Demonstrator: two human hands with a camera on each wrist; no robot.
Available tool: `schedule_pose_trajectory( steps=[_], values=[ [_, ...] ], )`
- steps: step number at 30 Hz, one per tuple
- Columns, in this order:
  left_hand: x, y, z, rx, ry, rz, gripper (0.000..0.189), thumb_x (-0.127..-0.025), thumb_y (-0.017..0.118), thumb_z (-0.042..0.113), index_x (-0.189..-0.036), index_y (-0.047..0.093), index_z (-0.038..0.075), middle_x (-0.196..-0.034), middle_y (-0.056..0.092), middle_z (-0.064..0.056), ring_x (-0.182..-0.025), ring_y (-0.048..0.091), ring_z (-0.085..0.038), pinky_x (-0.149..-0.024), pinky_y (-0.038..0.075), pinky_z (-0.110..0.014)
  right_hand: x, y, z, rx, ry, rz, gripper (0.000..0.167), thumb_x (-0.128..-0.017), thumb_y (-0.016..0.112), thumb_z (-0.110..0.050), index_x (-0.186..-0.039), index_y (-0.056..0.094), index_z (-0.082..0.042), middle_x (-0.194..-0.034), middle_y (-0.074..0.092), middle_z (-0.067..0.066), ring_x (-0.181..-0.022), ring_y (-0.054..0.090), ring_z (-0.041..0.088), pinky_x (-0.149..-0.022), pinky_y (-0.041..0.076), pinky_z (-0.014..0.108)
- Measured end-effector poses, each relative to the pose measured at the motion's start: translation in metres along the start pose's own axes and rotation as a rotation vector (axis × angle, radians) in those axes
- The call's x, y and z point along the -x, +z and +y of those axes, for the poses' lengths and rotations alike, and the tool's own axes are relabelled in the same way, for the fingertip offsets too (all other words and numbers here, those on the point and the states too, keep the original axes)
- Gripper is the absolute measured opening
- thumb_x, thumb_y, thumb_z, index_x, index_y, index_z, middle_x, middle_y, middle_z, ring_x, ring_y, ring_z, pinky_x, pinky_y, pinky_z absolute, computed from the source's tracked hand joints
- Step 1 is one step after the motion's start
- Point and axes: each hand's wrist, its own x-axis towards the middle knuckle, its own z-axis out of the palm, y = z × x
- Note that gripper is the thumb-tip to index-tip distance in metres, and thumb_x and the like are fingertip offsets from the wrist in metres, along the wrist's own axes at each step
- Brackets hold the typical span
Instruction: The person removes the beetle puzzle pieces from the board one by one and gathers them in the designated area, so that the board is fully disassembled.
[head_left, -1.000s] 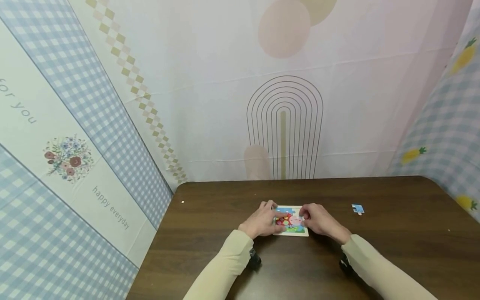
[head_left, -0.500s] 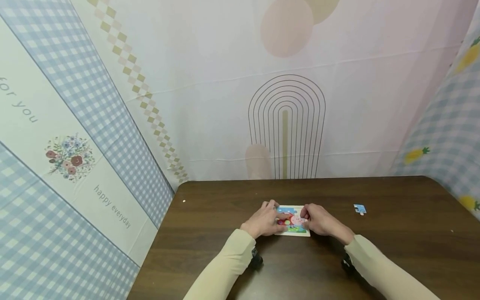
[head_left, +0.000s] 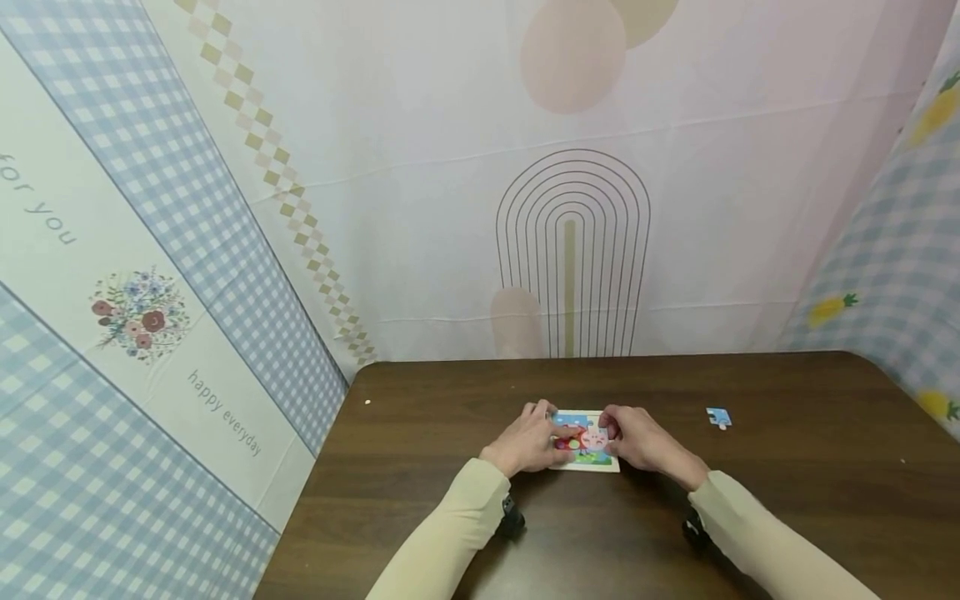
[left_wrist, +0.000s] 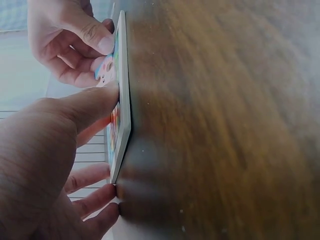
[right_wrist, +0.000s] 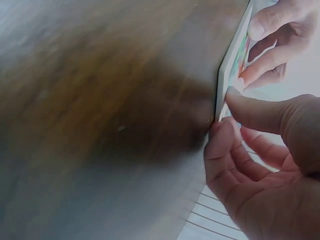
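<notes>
A left hand point(head_left: 527, 440) spreads its fingers over a white-framed puzzle point(head_left: 594, 443) of a pink pig in red, mid-desk, as the right hand point(head_left: 639, 439) pinches its right side. The head view alone shows a loose blue piece point(head_left: 717, 417) toward the desk's point(head_left: 450, 412) far right corner and, past the left edge, a cloth point(head_left: 142, 250) reading "for you" and "happy everyday."

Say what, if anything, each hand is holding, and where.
The left hand presses on the puzzle at its left side. The right hand curls at the puzzle's right side; whether it pinches anything there cannot be told.
</notes>
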Motion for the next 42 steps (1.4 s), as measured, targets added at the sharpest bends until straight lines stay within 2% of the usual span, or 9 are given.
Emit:
schedule_pose_trajectory(
  steps=[8,14,20,28,30,42],
  values=[
    [0.0,0.0,-0.001,-0.006,0.031,0.023,0.049,-0.105,0.073,0.044,-0.153,0.062,0.042,-0.161,0.052,-0.01,-0.141,0.05,-0.026,-0.111,0.052,-0.037,-0.002,-0.004,0.005,0.023,-0.065,-0.006,0.023,-0.091,0.084,0.0,-0.112,0.075,0.0,-0.092,0.067,0.005,-0.083,0.056,0.016,-0.075,0.052,0.03],
    [0.001,0.001,-0.001,0.027,0.023,0.02,0.049,-0.105,0.073,0.044,-0.153,0.064,0.039,-0.161,0.051,-0.01,-0.141,0.05,-0.026,-0.112,0.052,-0.039,-0.004,-0.005,0.007,0.073,-0.109,-0.016,0.025,-0.09,0.086,-0.004,-0.113,0.078,0.002,-0.094,0.072,0.005,-0.082,0.057,0.014,-0.074,0.053,0.029],
    [0.001,0.002,-0.002,0.041,0.021,0.025,0.05,-0.105,0.072,0.044,-0.153,0.064,0.036,-0.161,0.05,-0.009,-0.143,0.05,-0.026,-0.115,0.052,-0.04,-0.003,-0.007,0.008,0.096,-0.106,-0.013,0.027,-0.092,0.085,-0.005,-0.117,0.078,0.004,-0.097,0.074,0.008,-0.083,0.058,0.015,-0.076,0.056,0.031],
    [0.001,0.005,-0.003,0.068,-0.027,0.047,0.067,-0.102,0.075,0.046,-0.157,0.056,0.013,-0.158,0.052,-0.008,-0.144,0.051,-0.025,-0.12,0.049,-0.038,0.007,-0.005,0.015,0.043,-0.118,0.035,0.03,-0.093,0.084,-0.005,-0.12,0.077,0.006,-0.098,0.074,0.009,-0.082,0.059,0.014,-0.073,0.053,0.026],
    [0.0,0.006,-0.003,0.069,-0.034,0.046,0.069,-0.102,0.075,0.047,-0.158,0.056,0.01,-0.159,0.052,-0.008,-0.145,0.051,-0.025,-0.121,0.048,-0.037,0.011,-0.005,0.017,0.03,-0.114,0.05,0.03,-0.093,0.084,-0.005,-0.119,0.077,0.006,-0.099,0.074,0.009,-0.083,0.059,0.014,-0.072,0.052,0.024],
    [-0.004,0.008,-0.006,0.139,-0.07,0.035,0.082,-0.093,0.082,0.056,-0.158,0.056,0.013,-0.161,0.05,-0.002,-0.15,0.046,-0.023,-0.12,0.049,-0.037,0.032,-0.02,0.035,0.04,-0.114,0.116,0.027,-0.093,0.084,-0.007,-0.118,0.077,0.001,-0.098,0.07,0.003,-0.087,0.057,0.014,-0.072,0.049,0.024]
  ],
)
